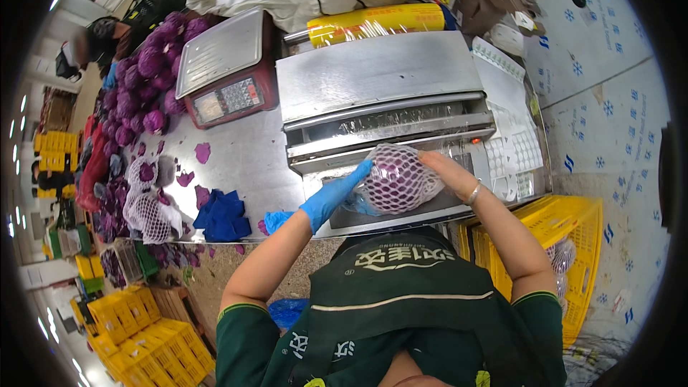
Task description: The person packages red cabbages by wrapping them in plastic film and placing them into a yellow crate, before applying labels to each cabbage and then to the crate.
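Between my two hands is a red cabbage [400, 180] in a white foam net sleeve, with clear plastic film over part of it. My left hand [338, 191], in a blue glove, presses its left side. Bare, with a bracelet at the wrist, my right hand [449, 174] lies against its upper right side. The cabbage is over the front plate of a metal film-wrapping machine [381, 78]; whether it rests there I cannot tell. A yellow roll of cling film [376, 24] sits at the machine's back.
A scale [223, 67] stands left of the machine, beside piled red cabbages [148, 72]. Foam nets [148, 217] and a blue cloth [221, 216] lie at the table's left front. Sticker sheets [510, 145] are on the right. A yellow crate [583, 263] holds wrapped cabbages.
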`<state>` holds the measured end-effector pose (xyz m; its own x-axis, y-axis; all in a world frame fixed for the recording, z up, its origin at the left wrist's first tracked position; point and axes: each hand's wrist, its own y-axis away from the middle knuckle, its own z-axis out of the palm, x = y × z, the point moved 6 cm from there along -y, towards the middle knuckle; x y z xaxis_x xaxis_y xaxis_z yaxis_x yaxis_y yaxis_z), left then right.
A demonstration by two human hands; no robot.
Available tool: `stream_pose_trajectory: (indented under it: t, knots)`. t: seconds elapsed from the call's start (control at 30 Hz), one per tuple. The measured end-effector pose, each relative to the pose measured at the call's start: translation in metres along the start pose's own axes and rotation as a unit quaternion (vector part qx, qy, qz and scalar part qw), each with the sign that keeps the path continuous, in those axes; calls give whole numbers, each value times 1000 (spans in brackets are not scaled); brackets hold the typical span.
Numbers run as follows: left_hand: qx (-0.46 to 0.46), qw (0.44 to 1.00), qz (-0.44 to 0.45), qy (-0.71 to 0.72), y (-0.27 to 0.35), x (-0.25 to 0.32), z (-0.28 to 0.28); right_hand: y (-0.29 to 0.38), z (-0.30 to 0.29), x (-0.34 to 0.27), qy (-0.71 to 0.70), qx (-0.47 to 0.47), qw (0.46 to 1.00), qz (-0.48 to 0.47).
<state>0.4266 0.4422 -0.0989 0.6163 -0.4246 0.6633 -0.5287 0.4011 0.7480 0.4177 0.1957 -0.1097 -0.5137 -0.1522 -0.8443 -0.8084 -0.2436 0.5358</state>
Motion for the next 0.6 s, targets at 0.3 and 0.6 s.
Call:
stream_pose_trajectory:
  t: [0.3,0.6]
  knots:
    - [203,966,52,150,131,-113,-51,135,46,107,-57,127,990,29]
    - [-4,998,58,35,-15,-234,46,11,163,216,233,-90,967,58]
